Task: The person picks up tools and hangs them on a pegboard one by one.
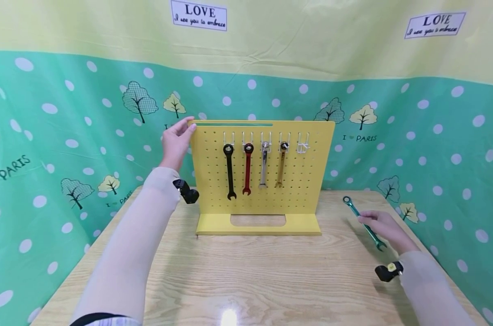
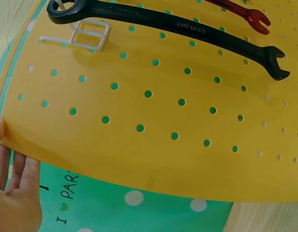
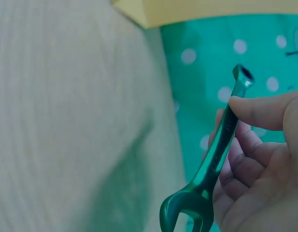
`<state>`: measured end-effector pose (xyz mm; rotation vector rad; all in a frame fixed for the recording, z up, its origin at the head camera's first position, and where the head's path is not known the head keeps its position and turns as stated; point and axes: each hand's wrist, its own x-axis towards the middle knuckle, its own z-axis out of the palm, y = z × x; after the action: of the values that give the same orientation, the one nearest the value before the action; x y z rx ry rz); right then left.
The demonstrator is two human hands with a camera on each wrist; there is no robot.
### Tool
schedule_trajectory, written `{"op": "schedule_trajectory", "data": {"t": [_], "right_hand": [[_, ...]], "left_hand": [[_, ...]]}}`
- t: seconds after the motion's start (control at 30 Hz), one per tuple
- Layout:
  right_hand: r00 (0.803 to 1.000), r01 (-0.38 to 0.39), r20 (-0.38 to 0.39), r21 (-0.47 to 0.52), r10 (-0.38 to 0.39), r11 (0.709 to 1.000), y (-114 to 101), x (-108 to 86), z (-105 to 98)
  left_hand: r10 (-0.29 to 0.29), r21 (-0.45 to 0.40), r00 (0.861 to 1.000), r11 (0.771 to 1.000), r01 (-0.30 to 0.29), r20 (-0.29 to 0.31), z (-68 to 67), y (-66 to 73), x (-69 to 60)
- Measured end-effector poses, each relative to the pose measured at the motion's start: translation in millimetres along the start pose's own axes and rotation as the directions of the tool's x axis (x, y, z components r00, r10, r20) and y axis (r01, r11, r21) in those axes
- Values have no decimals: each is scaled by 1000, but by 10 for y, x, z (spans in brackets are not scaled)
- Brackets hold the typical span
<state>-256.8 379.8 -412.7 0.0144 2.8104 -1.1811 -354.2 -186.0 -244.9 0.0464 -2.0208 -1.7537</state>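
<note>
My left hand holds the upper left corner of a yellow pegboard, thumb in front and fingers behind. In my right hand is a green combination wrench, pinched between thumb and fingers above the table's right side. Its ring end points up toward the board and its open end down. Four wrenches hang by their ring ends on white hooks: a black wrench, a red wrench, a silver wrench and a gold wrench. The rightmost white hook bears no wrench.
The pegboard stands on its yellow base at the back of a wooden table. A green and yellow patterned curtain hangs close behind and along both sides. Black wrist cameras sit on both forearms.
</note>
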Motion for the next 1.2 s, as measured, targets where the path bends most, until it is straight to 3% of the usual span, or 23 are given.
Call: {"op": "schedule_trajectory", "data": {"t": [0.53,0.93,1.2], "right_hand": [[990,141,-21,145,-139,979,-952,45,16],[980,198,-45,215,-193,956,-1438,62,63],[978,206,-64,248,-196,946,-1640,94,88]], "left_hand": [[4,8,1000,1000,-4,-1,-11,2,-14],[4,-17,1000,1000,-4,6,-11,-1,-16],[8,-8,1000,1000,-8,6,-3,4,-7]]}}
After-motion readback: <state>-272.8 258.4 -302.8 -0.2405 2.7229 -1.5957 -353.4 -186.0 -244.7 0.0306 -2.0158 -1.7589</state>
